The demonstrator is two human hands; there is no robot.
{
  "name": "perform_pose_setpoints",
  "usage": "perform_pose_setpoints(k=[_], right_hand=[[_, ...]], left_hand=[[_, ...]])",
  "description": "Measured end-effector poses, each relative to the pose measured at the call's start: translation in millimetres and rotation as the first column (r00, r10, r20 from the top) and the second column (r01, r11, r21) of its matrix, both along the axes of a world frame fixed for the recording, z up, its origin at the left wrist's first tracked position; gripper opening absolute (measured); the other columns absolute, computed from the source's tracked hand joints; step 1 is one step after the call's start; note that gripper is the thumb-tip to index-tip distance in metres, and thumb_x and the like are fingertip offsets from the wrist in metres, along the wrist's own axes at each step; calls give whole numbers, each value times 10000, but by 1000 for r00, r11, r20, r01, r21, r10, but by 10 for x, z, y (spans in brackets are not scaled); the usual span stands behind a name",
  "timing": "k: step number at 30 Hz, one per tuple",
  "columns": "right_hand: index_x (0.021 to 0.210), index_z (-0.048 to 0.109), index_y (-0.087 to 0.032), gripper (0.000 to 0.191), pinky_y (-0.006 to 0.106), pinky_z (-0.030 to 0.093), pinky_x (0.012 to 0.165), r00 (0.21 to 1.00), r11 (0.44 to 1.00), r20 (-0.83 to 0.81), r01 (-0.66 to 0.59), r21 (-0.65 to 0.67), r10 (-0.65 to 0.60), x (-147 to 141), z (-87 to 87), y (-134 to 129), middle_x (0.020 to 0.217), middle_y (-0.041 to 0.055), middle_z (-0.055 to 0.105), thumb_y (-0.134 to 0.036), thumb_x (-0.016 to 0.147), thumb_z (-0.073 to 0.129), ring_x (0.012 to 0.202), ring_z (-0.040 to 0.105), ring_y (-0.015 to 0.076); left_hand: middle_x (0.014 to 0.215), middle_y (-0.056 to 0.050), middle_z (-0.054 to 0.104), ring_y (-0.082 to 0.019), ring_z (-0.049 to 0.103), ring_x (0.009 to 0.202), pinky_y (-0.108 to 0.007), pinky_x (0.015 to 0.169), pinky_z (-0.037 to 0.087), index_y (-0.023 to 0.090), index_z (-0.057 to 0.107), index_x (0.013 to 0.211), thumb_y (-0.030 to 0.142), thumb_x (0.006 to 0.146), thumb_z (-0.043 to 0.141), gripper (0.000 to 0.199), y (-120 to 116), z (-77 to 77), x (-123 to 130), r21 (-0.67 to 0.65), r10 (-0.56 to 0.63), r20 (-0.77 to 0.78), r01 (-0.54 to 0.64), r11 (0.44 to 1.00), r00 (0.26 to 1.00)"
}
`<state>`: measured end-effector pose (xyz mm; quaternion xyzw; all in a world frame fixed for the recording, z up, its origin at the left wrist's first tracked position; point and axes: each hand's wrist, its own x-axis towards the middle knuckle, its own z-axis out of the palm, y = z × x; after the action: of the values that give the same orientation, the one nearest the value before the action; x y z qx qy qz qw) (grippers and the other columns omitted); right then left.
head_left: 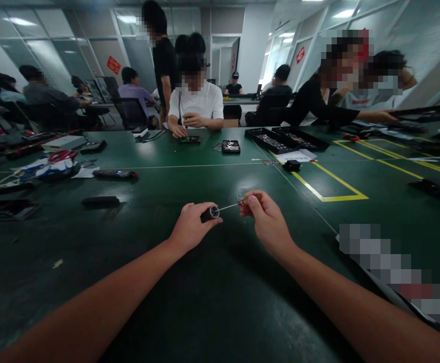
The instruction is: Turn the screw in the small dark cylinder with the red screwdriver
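Black, round and ringed with pale metal at its open end, the tube (206, 215) sits up in the left hand (190, 227), above the green surface (212, 302); the grip is closed on it, a finger over the top, thumb beneath the rim. Across from it comes the right hand (271, 222), pinched on the reddish handle of what looks like a screwdriver (227, 206), its thin shaft slanting to the tube's mouth; how far in the tip reaches, no telling from here. Looks a light piece, this tube, stiff-walled and maybe a touch slippery, so the barrel just behind the rim is the place to hold it, mouth left free. Anything fragile would probably be inside that opening. And the screwdriver? Light too, rigid, but so slim that a sideways push could skate the tip; best taken by the handle, between thumb and fingers, just as the right hand has it.
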<state>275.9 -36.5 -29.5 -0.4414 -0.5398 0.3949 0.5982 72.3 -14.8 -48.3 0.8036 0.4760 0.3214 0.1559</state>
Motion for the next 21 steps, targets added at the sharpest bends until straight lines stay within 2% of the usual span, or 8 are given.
perform_pose_setpoints(k=[4, 7, 11, 13, 16, 18, 21], right_hand=[[864, 651, -225, 364, 294, 384, 510, 986, 999, 167, 17, 51, -25, -6, 108, -121, 604, -35, 512, -552, 960, 522, 527, 471, 138], [823, 690, -220, 397, 313, 411, 558, 958, 993, 271, 76, 93, -98, -9, 146, -175, 651, 5, 595, -515, 990, 483, 581, 543, 158], [1048, 661, -235, 211, 337, 475, 647, 947, 981, 283, 110, 157, -152, -10, 109, -183, 851, 37, 714, -402, 967, 562, 726, 644, 197], [1067, 644, -237, 206, 345, 483, 678, 945, 980, 294, 93, 174, -142, -16, 73, -185, 887, 43, 720, -395, 983, 544, 763, 652, 202], [1048, 640, -238, 240, 347, 473, 692, 933, 980, 333, 79, 181, -137, -34, 24, -185, 837, 30, 690, -419, 1014, 486, 743, 628, 193], [1013, 631, -239, 249, 347, 472, 691, 944, 982, 296, 102, 158, -146, -36, -1, -154, 799, 21, 660, -436, 1011, 480, 724, 608, 190], [912, 598, -237, 283, 342, 481, 613, 994, 994, 36, 104, -33, -102, 9, -28, -33, 731, 14, 607, -499, 971, 508, 653, 574, 189]], left_hand=[[1059, -13, 742, -244, 657, 980, -466, 999, 418, 249, 693, 1090, 355, 849, 771, 274, 0, -22, -2, -12, -10, 4, 10, 1000, 1000], [1111, -4, 738, -249, 653, 1053, -504, 1062, 362, 261, 679, 1115, 347, 852, 772, 292, -1, -39, -5, -24, -22, 7, 23, 999, 1000], [1121, -16, 735, -251, 649, 1036, -515, 1064, 362, 257, 677, 1136, 347, 856, 768, 308, 2, -50, -16, -28, -17, 2, 17, 999, 1000], [1112, -18, 737, -250, 650, 1023, -518, 1064, 362, 259, 678, 1135, 358, 860, 762, 305, 3, -58, -20, -26, -22, -4, 22, 999, 1000], [1109, -9, 738, -249, 651, 1035, -527, 1077, 346, 271, 675, 1145, 377, 858, 763, 319, 1, -64, -15, -22, -24, -13, 23, 999, 1000], [1114, -15, 738, -246, 655, 1032, -522, 1079, 347, 264, 670, 1161, 380, 858, 764, 338, 1, -49, -7, -12, -20, -14, 20, 1000, 1000], [1114, -28, 735, -238, 655, 1040, -514, 1103, 328, 253, 658, 1202, 379, 876, 747, 360, 10, 0, -2, 44, -13, -20, 14, 999, 1000]])
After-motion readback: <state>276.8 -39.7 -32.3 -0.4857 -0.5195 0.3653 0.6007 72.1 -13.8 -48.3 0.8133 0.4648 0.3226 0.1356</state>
